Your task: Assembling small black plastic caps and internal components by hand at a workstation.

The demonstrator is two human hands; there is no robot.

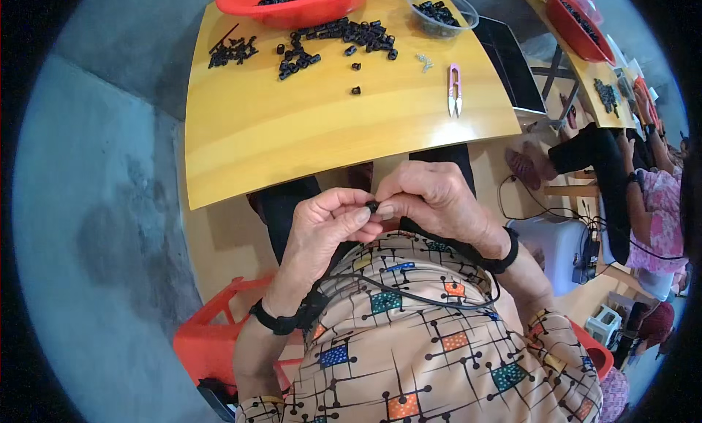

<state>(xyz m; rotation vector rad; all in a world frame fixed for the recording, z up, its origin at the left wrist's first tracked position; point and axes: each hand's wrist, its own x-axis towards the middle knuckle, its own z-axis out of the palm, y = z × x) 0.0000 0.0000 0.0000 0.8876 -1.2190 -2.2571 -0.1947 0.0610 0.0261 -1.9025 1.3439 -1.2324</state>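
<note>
Just in front of the table's near edge, over my lap, my two hands meet at a small round black plastic piece point(372, 206). My left hand point(327, 222) pinches it between thumb and index finger. The fingertips of my right hand point(433, 202) close against its other side; whether they hold a second tiny part is hidden. On the yellow table point(329, 130) beyond lie two single black pieces, a nearer one point(356, 91) and a farther one point(356, 66). Behind them spreads a pile of black cylindrical pieces point(351, 34).
Smaller black parts point(234, 51) lie at the table's left. A red basin point(292, 12) and a clear bowl point(444, 29) hold black pieces. Small silvery parts point(424, 62) lie near pink-handled thread snips point(455, 90). At right, a person in pink point(656, 229) sits by another table.
</note>
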